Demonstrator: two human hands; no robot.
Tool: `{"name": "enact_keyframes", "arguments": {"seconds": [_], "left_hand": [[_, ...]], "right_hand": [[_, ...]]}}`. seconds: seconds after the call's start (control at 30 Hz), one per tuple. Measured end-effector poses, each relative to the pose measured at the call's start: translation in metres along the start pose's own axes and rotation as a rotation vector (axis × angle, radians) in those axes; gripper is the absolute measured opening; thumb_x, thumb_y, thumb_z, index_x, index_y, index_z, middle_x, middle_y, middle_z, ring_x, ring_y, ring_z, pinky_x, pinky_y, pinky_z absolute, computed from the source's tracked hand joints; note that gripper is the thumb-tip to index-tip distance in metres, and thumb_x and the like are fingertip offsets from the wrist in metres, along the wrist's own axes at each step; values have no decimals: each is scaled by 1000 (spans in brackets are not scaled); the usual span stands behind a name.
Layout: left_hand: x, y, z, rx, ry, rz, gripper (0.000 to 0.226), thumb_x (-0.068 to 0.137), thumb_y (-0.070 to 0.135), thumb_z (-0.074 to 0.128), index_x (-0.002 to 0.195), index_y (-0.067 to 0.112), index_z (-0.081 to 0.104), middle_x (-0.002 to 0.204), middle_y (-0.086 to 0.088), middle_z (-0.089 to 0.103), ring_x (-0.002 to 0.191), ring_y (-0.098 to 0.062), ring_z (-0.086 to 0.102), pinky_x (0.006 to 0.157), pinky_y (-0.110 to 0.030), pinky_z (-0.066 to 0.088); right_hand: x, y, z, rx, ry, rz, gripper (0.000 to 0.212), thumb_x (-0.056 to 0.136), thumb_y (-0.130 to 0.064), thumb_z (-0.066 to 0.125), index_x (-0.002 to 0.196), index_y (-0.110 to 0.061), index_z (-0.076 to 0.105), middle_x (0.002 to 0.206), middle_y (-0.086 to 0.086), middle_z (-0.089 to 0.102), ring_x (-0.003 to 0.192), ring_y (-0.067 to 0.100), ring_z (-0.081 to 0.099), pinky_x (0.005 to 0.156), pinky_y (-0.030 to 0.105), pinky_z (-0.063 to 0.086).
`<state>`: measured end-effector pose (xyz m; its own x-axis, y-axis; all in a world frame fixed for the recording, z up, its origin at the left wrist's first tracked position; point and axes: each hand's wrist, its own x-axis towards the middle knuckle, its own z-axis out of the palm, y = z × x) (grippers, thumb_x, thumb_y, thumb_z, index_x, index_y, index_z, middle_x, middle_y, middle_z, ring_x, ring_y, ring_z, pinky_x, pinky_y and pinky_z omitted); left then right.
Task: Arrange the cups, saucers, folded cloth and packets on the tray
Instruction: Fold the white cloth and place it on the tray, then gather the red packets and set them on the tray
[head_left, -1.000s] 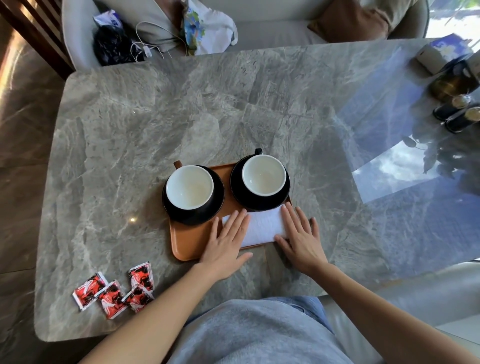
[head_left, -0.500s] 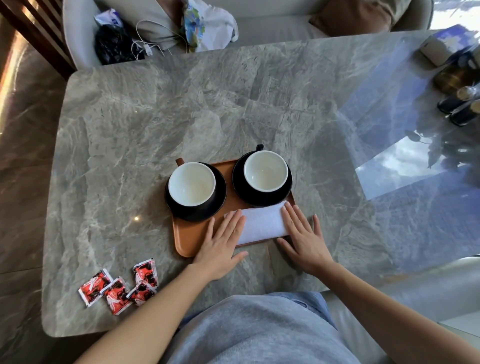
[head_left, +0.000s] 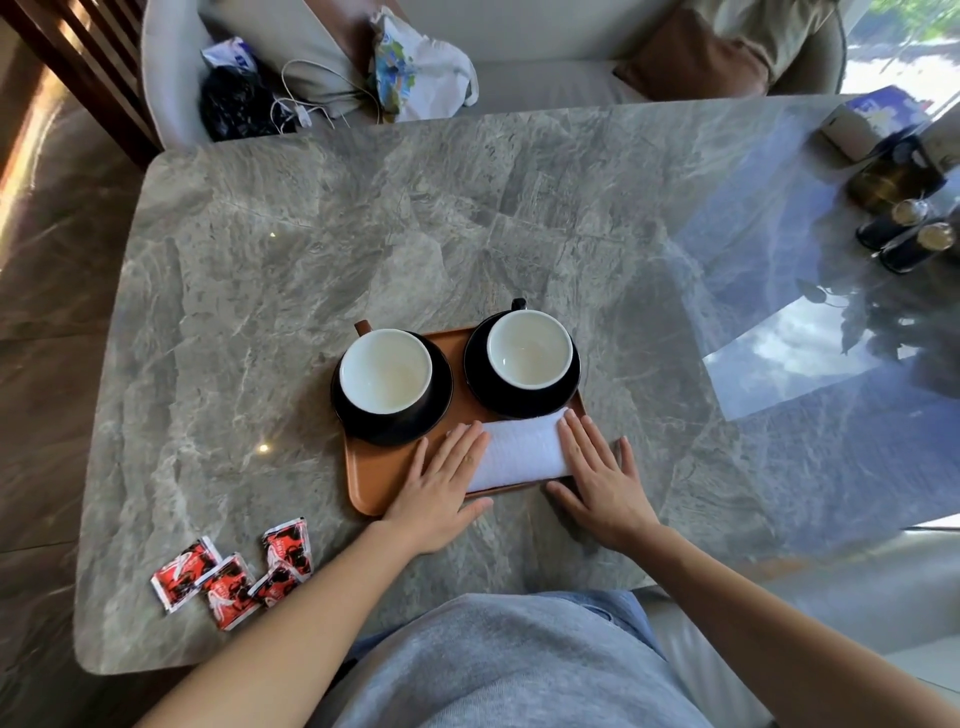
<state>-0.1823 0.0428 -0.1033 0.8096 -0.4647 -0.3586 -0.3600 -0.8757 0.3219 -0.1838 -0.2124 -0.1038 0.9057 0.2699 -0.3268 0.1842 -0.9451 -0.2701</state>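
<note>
An orange-brown tray (head_left: 371, 475) lies on the marble table near me. Two white-lined cups, the left cup (head_left: 385, 370) and the right cup (head_left: 529, 349), stand on black saucers, the left saucer (head_left: 436, 410) and the right saucer (head_left: 478, 374), at the tray's far side. A folded white cloth (head_left: 522, 451) lies flat on the tray's near right part. My left hand (head_left: 441, 483) rests flat on the cloth's left end, and my right hand (head_left: 602, 478) lies flat on its right end, fingers spread. Several red packets (head_left: 234, 571) lie on the table at the near left, off the tray.
Dark bottles (head_left: 906, 239) and a box (head_left: 862, 122) stand at the table's far right. A sofa with bags (head_left: 415, 73) and cushions runs behind the far edge. The table's near edge (head_left: 156, 667) is close to my lap.
Both hands stay flat on the cloth's ends, with barely any shift. The view has tilted slightly, so the table sits a little differently in frame.
</note>
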Motion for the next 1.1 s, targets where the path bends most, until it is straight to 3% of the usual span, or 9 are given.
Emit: {"name": "enact_keyframes", "arguments": {"seconds": [0.27,0.37,0.47,0.6,0.8,0.97,1.1], "left_hand": [[-32,-5,11,12,143,-53,75,93,55,22,144,23,-23,155,5,-26,142,-11,-27,115,-39,-19],[-44,-8,12,-11,176,-94,75,90,59,15,144,24,-23,153,4,-30,142,-11,-26,115,-41,-20],[-56,-14,11,-28,214,-139,75,92,55,24,145,23,-18,155,1,-26,144,-16,-23,115,-43,-16],[-69,-23,11,-58,253,-205,77,94,50,33,145,23,-18,155,2,-26,144,-17,-22,116,-42,-14],[-104,-42,18,-79,289,-358,77,93,53,29,146,25,-19,154,5,-27,143,-15,-24,116,-43,-13],[-141,-57,22,-127,324,-506,77,92,50,40,147,24,-7,157,2,-12,146,-19,-11,116,-46,-7],[-170,-62,25,-201,405,-668,78,83,43,61,146,12,28,156,-7,22,145,-26,18,116,-53,14]], "right_hand": [[-11,-17,-15,34,62,-29,72,91,-63,13,146,-33,-20,157,-12,-19,144,8,-21,118,44,-12],[-11,-24,-18,18,76,-61,70,95,-57,21,147,-32,-18,158,-10,-18,145,9,-21,118,43,-12],[-7,-36,-17,-14,72,-112,70,97,-51,29,149,-30,-13,158,-9,-18,145,11,-21,119,41,-11],[2,-57,-15,-42,30,-219,69,98,-49,32,151,-30,-7,158,-9,-18,144,12,-22,120,44,-9],[21,-106,-6,-113,-65,-458,72,94,-42,36,150,-32,-7,159,-6,-15,146,16,-19,119,43,-5],[40,-155,0,-181,-88,-617,69,92,-42,39,152,-25,8,161,-3,-2,148,17,-8,119,41,-1],[52,-192,9,-203,-113,-727,68,93,-41,41,152,-22,11,162,-1,3,148,17,-5,119,41,-5]]}}
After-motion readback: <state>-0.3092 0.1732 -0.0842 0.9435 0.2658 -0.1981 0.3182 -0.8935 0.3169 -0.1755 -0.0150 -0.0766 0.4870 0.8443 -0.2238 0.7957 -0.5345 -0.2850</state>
